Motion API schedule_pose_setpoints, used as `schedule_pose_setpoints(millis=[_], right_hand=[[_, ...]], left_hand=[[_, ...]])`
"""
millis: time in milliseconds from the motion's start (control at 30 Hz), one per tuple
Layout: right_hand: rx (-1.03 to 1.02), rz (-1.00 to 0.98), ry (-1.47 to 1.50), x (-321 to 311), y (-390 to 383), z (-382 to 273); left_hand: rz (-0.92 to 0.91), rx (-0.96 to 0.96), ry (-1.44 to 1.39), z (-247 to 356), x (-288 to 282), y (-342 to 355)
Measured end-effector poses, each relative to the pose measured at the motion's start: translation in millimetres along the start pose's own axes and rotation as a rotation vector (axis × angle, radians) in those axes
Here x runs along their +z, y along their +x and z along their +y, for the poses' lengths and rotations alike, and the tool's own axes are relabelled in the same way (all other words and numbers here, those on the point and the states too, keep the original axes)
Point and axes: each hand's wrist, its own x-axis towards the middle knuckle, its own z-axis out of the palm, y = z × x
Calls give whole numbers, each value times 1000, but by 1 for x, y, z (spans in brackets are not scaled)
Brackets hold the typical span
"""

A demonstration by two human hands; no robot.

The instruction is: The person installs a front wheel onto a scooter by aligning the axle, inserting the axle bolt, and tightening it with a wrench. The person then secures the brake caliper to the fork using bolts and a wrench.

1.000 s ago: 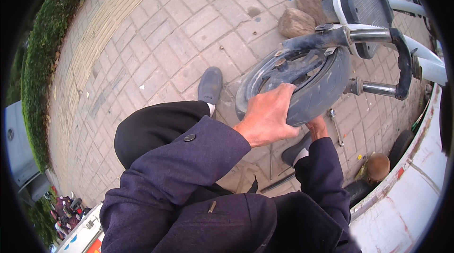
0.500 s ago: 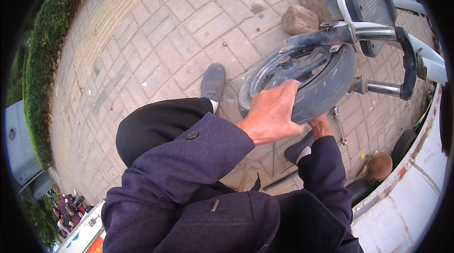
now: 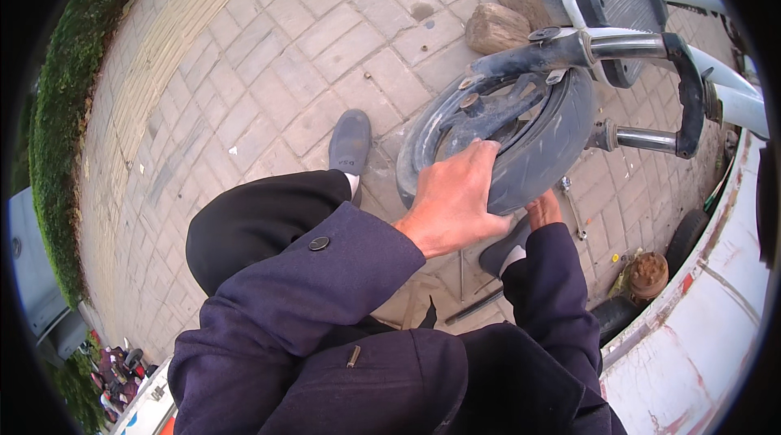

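A small scooter wheel with a grey, dusty tyre [image 3: 547, 148] lies tilted in front of me, held in the scooter's front fork [image 3: 533, 56]. My left hand [image 3: 460, 197] grips the near side of the tyre, fingers over its sidewall toward the rim and thumb against the tread. Low on the tyre's right side is my right hand [image 3: 545, 209], partly behind the tread; its fingers are hidden. Beside it on the paving lies a metal wrench [image 3: 574, 209].
Two stone or wooden blocks [image 3: 498, 28] sit beyond the wheel. A dark rod [image 3: 474, 306] lies near my feet. To the right, a rusty round part [image 3: 649, 274] and black tyre-like pieces [image 3: 687, 241] lie along a worn white panel [image 3: 691, 337]. A hedge [image 3: 61, 126] borders the paving at left.
The whole view has shifted slightly, so the wheel and fork appear a little farther left. Both hands keep their places at the tyre.
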Motion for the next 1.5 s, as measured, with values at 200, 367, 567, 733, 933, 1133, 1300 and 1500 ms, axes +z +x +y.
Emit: schedule_pose_setpoints(millis=[200,367,567,733,933,1133,1300,1500], right_hand=[[-69,-167,91,-10,0,-4],[-240,25,-537,-18,2,0],[-221,108,-595,-4,8,-3],[-184,134,-567,4,6,2],[-143,152,-528,5,3,7],[-141,150,-515,4,5,3],[-168,152,-554,3,5,11],[-150,131,-418,-7,-1,-7]], left_hand=[[40,-16,11,3,16,-8],[157,42,22,7,33,-13],[195,42,30,5,36,-14],[166,34,45,3,29,-12],[182,52,66,5,24,-8],[211,80,92,8,22,-6],[178,46,98,7,22,-7],[147,51,105,7,22,-7]])
